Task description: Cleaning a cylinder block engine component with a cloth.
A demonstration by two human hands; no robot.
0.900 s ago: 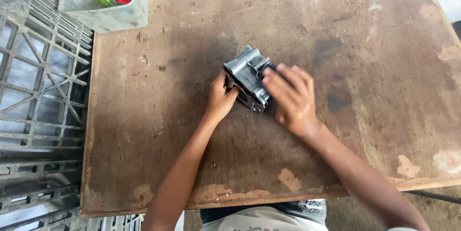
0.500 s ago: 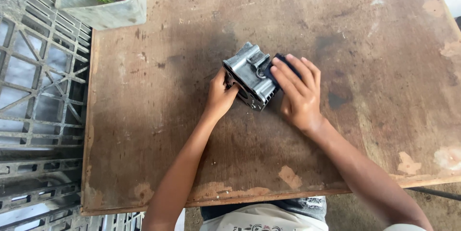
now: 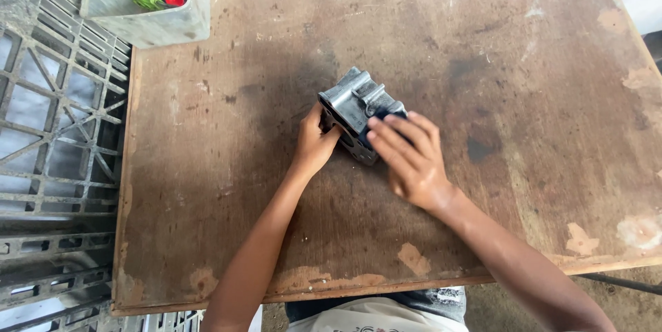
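A grey cast-metal engine part (image 3: 354,106) lies near the middle of a worn brown wooden table (image 3: 227,187). My left hand (image 3: 315,143) grips its near-left side and holds it steady. My right hand (image 3: 409,157) lies flat over the part's right end, fingers pressed on a small dark blue piece (image 3: 388,111) against the metal. Whether that piece is a pad or a cloth I cannot tell. Most of the part's right side is hidden under my fingers.
A pale plastic tub (image 3: 141,2) with red, green and yellow items stands at the table's far left corner. Grey plastic crates (image 3: 52,132) are stacked along the left of the table. The near table edge (image 3: 345,284) is chipped.
My right hand slid back and forth over the part's right end and now sits lower on it. The left hand and the part stayed in place.
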